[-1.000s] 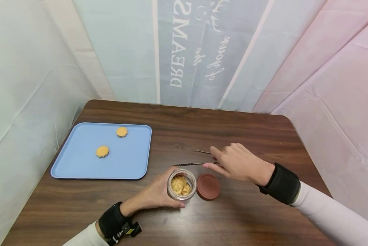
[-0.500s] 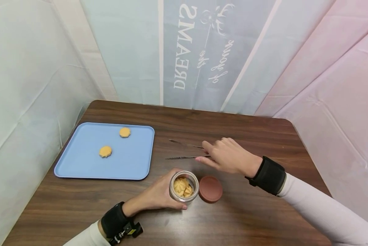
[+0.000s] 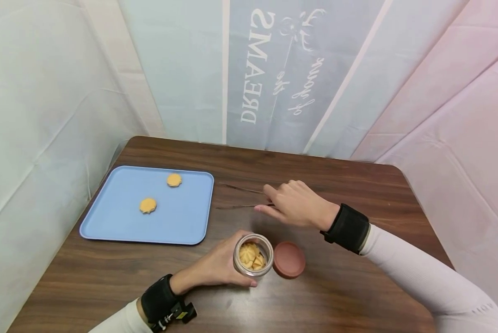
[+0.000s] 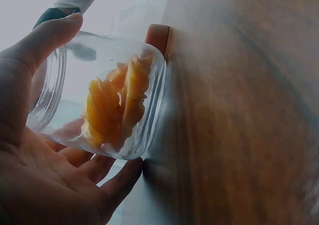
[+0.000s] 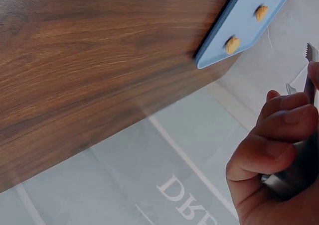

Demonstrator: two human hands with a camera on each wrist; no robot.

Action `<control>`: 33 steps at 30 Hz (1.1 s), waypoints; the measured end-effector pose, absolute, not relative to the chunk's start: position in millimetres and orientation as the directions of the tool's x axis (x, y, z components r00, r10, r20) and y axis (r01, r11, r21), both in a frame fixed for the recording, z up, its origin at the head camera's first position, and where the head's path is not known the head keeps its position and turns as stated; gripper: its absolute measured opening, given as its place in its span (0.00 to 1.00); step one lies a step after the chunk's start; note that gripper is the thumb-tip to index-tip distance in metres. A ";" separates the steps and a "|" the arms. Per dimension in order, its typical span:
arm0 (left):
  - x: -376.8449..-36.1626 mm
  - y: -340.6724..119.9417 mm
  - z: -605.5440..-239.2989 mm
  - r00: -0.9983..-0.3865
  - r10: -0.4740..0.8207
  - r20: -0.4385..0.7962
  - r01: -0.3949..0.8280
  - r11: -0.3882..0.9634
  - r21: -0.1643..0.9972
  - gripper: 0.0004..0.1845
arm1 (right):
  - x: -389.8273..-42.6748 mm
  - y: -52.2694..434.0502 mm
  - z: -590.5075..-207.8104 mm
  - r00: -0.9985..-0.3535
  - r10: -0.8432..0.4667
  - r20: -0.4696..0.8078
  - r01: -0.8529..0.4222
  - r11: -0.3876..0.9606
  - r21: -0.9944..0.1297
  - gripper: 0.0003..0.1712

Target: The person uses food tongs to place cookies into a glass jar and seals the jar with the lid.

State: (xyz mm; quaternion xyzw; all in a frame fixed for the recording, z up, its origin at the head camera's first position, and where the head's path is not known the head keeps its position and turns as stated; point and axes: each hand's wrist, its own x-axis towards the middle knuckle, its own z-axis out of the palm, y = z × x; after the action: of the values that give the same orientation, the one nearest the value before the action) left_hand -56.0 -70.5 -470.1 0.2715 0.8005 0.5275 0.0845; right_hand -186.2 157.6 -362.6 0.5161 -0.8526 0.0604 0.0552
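Left hand (image 3: 215, 266) grips the cookie jar (image 3: 253, 255); beyond the jar, right hand (image 3: 294, 204) holds tongs (image 3: 240, 197), serrated tip (image 5: 311, 52) clear only at the wrist

Jar (image 3: 253, 255) left of lid (image 3: 289, 259), tray (image 3: 107, 217) far left

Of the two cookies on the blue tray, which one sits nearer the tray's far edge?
The small round orange cookie near the blue plastic tray's far edge, to the right; the other cookie lies mid-tray.
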 end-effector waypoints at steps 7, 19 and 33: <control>-56.2 -71.3 -470.9 -0.843 0.517 0.152 0.349 0.308 0.885 0.51 | -195.1 142.3 -365.3 -0.467 -0.869 0.162 -0.883 0.467 -0.040 0.23; -56.7 -70.2 -471.5 -0.846 0.515 0.140 0.338 0.316 0.886 0.50 | -211.1 120.6 -380.5 -0.485 -0.864 0.137 -0.874 0.481 -0.066 0.24; -57.1 -72.3 -473.1 -0.846 0.518 0.124 0.324 0.315 0.892 0.50 | -234.3 90.1 -407.4 -0.528 -0.845 0.086 -0.849 0.523 -0.081 0.27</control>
State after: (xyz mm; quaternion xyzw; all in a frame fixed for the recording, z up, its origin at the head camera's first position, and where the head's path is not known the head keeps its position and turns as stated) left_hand -57.1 -72.3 -473.1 0.2613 0.8055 0.5237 0.0930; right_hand -234.3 90.1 -407.4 0.4853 -0.8724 0.0562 0.0178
